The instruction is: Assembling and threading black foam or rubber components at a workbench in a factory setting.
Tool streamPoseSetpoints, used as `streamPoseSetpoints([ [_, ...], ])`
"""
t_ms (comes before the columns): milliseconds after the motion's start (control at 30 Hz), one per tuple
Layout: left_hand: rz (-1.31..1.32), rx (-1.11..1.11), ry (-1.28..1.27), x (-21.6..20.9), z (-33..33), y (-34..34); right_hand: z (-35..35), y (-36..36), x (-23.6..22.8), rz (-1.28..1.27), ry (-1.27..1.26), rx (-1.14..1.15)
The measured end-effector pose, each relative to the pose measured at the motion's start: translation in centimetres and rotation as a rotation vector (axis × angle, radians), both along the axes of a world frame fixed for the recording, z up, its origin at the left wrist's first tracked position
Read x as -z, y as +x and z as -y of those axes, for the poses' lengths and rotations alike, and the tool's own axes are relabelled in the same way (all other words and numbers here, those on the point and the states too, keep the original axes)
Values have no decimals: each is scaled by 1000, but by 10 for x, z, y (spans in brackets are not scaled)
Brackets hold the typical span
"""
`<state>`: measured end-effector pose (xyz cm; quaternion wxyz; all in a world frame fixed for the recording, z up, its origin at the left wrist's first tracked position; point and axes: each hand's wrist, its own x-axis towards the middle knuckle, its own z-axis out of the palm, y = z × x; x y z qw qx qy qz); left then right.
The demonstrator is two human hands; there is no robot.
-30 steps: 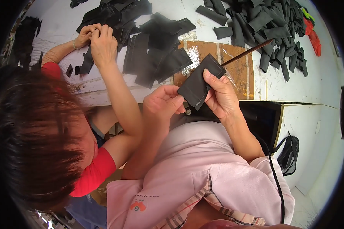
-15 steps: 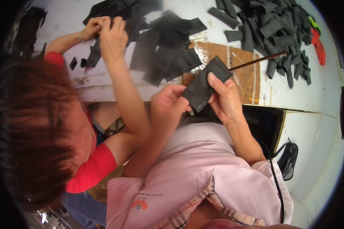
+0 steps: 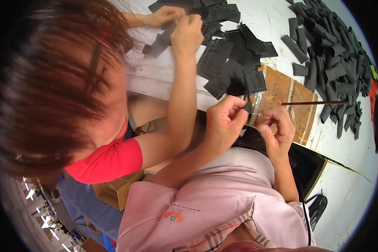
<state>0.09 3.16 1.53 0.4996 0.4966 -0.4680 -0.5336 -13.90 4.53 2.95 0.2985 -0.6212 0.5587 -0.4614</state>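
My left hand (image 3: 227, 122) is closed, thumb and fingers pinching a black fabric piece (image 3: 248, 108). Only a narrow part of that piece shows, beside the near edge of a loose pile of black stitched fabric pieces (image 3: 231, 75). To its right, my right hand (image 3: 280, 131) is raised over the table edge, apart from the fabric. Its fingers curl toward the thumb in a pinch; anything between the tips is too small to make out.
At left a co-worker in a red sleeve (image 3: 109, 164) handles black pieces, their hand (image 3: 188, 35) beyond mine. A thin brown rod (image 3: 315, 103) juts over a brown board (image 3: 277, 90). Narrow black strips (image 3: 323, 54) heap at far right. A cardboard box (image 3: 117, 191) stands lower left.
My right hand has let go of the flat black stitched piece that both hands held. The left hand's fabric now shows only narrowly. My view has shifted, and the co-worker's head appears closer.
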Motion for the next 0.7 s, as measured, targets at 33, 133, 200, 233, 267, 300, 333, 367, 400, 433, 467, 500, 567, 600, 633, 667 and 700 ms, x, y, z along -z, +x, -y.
streamPoseSetpoints([
  [33, -13, 36, 14, -5, 0, -1, 2, 6, -7, -11, -105, -59],
  [133, -25, 73, -22, -1, -2, -5, 2, 10, -6, -22, -100, -105],
  [200, 17, 75, -62, 0, -3, -5, 1, 9, -5, -101, -111, -82],
  [233, 46, 76, -55, -1, -3, -4, 1, 10, -5, -93, -118, -93],
  [267, 49, 68, -70, 0, -4, -4, 0, 11, -6, -112, -108, -56],
  [300, 52, 59, -84, 1, -4, -4, -1, 13, -6, -130, -97, -20],
  [333, 86, 31, -123, 0, -4, -4, -2, 15, -12, -179, -111, -13],
  [367, 120, 4, -162, -4, -3, -4, -3, 15, -11, -172, -118, -23],
  [400, 178, 6, -195, -9, -2, -2, -4, 13, -9, -171, -110, -27],
  [433, 191, 3, -199, -9, -2, -2, -4, 13, -8, -170, -101, -32],
  [467, 201, 15, -202, -8, -1, -2, -2, 13, -10, -170, -59, -30],
  [500, 210, 28, -203, -6, 0, -1, -1, 13, -8, -165, -63, -37],
  [567, 248, 23, -234, -2, 1, 1, 0, 12, -1, -244, -150, -56],
  [600, 282, 25, -263, -1, 0, 1, 0, 13, -1, -258, -160, -76],
  [633, 290, 18, -269, 0, -1, 0, -1, 14, 0, -251, -168, -82],
  [667, 365, -21, -318, 3, -1, -2, 0, 15, 2, -320, -203, -88],
  [700, 440, -61, -367, 4, -1, -4, 1, 16, 5, -389, -239, -93],
])
